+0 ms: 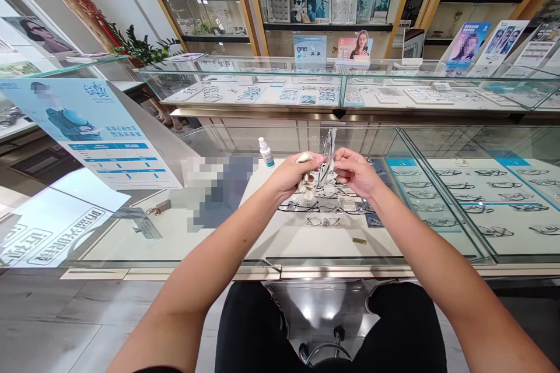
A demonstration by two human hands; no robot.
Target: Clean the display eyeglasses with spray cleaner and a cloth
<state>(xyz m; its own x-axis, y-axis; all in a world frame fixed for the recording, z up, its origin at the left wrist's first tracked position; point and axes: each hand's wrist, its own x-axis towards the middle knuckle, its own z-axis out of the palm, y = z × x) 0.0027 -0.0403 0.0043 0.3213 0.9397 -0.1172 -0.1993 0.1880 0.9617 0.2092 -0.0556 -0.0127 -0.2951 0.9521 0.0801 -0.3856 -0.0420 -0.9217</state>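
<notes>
Above the glass counter, my left hand (294, 176) is closed around a crumpled cream cloth (308, 186), its thumb and fingertips at the edge of a pair of eyeglasses (326, 164). The eyeglasses are held upright and nearly edge-on, so their lenses show only as a narrow strip. On the other side, my right hand (355, 172) has its fingers curled in a pinch at the eyeglasses; the exact contact is partly hidden. Below the hands, several pairs of glasses lie in rows, among them a thin-framed pair (324, 222) nearest me.
A white spray bottle (266, 152) stands left of my hands. A small gold-coloured piece (359, 240) lies near the front. Displayed frames (467, 186) fill the glass case at right. A blue-and-white sign (107, 134) stands at left, with a brown item (160, 207) near it.
</notes>
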